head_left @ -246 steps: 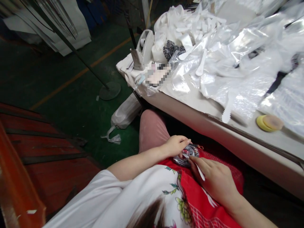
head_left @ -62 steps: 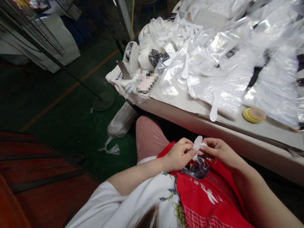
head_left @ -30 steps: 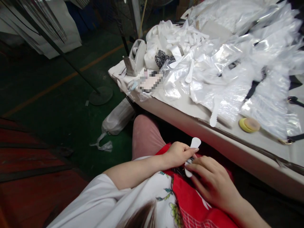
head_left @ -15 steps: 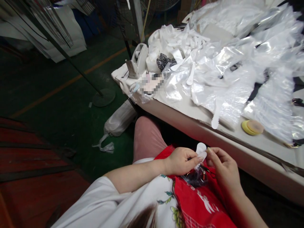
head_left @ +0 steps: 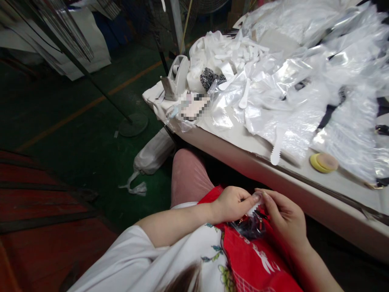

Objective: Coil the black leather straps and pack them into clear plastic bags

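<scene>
Just below the near edge of the table (head_left: 237, 150), over the lap, the left hand (head_left: 232, 202) and the right hand (head_left: 284, 217) meet on a small white plastic piece (head_left: 253, 207). The left thumb and forefinger are pinched narrowly on it, with the other fingers curled. The right fingertips grip it from the other side. Right under the piece, a small clear bag (head_left: 249, 226) with dark contents lies on a red apron (head_left: 258, 259).

On the table, a white plastic knife (head_left: 276, 152) sticks out over the near edge, and a yellow tape roll (head_left: 323, 162) lies close to the same edge. Crumpled clear bags (head_left: 304, 93) cover most of the top. At the table's far corner stands a tape dispenser (head_left: 178, 77), beside a heap of white pieces (head_left: 231, 50). A white sack (head_left: 153, 152) lies on the floor under that corner.
</scene>
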`<state>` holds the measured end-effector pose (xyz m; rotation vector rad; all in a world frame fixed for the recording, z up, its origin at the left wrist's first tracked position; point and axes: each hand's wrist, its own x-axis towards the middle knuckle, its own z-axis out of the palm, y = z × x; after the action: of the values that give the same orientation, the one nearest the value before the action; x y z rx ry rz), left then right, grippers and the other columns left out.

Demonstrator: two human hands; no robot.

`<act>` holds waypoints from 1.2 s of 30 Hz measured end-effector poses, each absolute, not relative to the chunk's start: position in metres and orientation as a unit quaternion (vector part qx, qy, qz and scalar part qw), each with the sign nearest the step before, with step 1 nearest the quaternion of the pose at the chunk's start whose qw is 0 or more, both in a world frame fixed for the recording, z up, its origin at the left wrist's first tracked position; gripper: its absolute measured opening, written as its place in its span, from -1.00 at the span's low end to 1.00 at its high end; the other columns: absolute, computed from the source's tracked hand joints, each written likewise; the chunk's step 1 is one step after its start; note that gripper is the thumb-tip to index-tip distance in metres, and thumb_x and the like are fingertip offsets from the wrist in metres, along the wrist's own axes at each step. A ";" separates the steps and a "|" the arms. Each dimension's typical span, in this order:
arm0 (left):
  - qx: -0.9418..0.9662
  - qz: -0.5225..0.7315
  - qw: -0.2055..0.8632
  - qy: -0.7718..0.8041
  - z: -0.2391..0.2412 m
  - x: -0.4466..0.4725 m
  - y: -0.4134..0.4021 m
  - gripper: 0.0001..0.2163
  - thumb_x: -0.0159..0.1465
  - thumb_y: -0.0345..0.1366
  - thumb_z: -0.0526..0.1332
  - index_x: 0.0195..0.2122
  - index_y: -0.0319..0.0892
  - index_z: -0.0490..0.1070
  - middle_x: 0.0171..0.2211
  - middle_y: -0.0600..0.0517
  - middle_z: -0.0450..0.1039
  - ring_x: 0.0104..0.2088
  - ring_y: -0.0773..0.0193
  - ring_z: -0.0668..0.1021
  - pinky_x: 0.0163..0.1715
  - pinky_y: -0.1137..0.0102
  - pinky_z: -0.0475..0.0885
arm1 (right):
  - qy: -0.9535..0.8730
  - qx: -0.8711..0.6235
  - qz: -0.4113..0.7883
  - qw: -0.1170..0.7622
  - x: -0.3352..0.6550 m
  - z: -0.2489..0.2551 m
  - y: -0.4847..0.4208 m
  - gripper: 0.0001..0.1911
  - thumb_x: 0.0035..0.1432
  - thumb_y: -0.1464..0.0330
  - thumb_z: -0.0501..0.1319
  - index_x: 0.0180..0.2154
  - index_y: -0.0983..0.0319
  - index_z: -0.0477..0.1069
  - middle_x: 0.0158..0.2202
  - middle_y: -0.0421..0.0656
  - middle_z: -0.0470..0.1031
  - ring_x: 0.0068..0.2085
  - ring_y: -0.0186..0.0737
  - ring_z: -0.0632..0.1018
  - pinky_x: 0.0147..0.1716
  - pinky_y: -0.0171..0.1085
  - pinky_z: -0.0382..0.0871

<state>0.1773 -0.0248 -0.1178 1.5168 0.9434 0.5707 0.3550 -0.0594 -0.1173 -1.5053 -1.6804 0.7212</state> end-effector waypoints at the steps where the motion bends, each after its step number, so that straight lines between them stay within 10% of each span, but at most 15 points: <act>1: 0.644 0.244 0.593 0.416 -0.118 0.178 -0.025 -0.48 0.34 0.04 0.03 -0.64 -0.23 0.28 -0.66 0.15 0.15 -0.58 0.44 0.25 -0.58 0.49 0.10 | -0.686 -0.578 0.247 0.367 0.354 -0.117 -0.060 -0.78 0.30 0.30 0.17 -0.14 0.20 0.56 -0.23 -0.09 0.65 -0.26 -0.16 0.63 -0.23 -0.27 0.49; 8: 0.630 0.243 0.577 0.459 -0.120 0.182 -0.027 -0.55 0.27 -0.12 0.13 -0.72 -0.23 0.20 -0.70 0.18 0.01 -0.61 0.46 0.15 -0.61 0.48 0.00 | -0.846 -0.476 0.013 0.240 0.350 -0.106 -0.065 -0.71 0.32 0.42 0.08 -0.04 0.27 0.53 -0.48 -0.13 0.53 -0.46 -0.19 0.52 -0.39 -0.25 0.36; 13: 0.631 0.239 0.570 0.469 -0.116 0.183 -0.028 -0.54 0.27 -0.11 0.11 -0.72 -0.24 0.27 -0.74 0.18 0.04 -0.64 0.47 0.16 -0.64 0.47 -0.02 | -0.681 -0.592 0.266 0.339 0.354 -0.101 -0.058 -0.70 0.35 0.24 0.05 -0.07 0.23 0.46 -0.42 -0.16 0.52 -0.43 -0.23 0.52 -0.38 -0.30 0.39; 19: 0.686 0.199 0.529 0.458 -0.113 0.182 -0.027 -0.51 0.35 -0.08 0.01 -0.66 -0.23 0.32 -0.70 0.12 0.22 -0.60 0.42 0.29 -0.60 0.47 0.09 | -0.517 -0.600 0.528 0.307 0.352 -0.102 -0.043 -0.57 0.19 0.05 0.21 -0.54 0.23 0.34 -0.58 -0.24 0.37 -0.51 -0.31 0.39 -0.48 -0.34 0.30; 27: 0.723 0.203 0.462 0.473 -0.131 0.184 -0.028 -0.72 0.43 -0.20 -0.12 -0.14 -0.21 0.31 -0.43 0.01 0.44 -0.42 0.24 0.50 -0.35 0.37 0.38 | -0.581 -0.684 0.200 0.393 0.356 -0.087 -0.052 -0.66 0.24 0.14 0.21 -0.47 0.22 0.46 -0.58 -0.23 0.42 -0.53 -0.31 0.38 -0.47 -0.32 0.24; 36: 0.731 0.191 0.575 0.315 -0.113 0.181 -0.013 -0.59 0.44 -0.11 -0.09 -0.03 -0.22 0.47 -0.19 -0.01 0.56 -0.19 0.27 0.56 -0.18 0.47 0.39 | -0.583 -0.671 0.259 0.379 0.367 -0.079 -0.037 -0.65 0.23 0.10 0.22 -0.46 0.20 0.47 -0.60 -0.25 0.47 -0.58 -0.33 0.43 -0.54 -0.37 0.28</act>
<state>0.1807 -0.0133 -0.1129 1.7125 0.7383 0.4466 0.3668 -0.0370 -0.0793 -1.7136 -1.4891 0.6619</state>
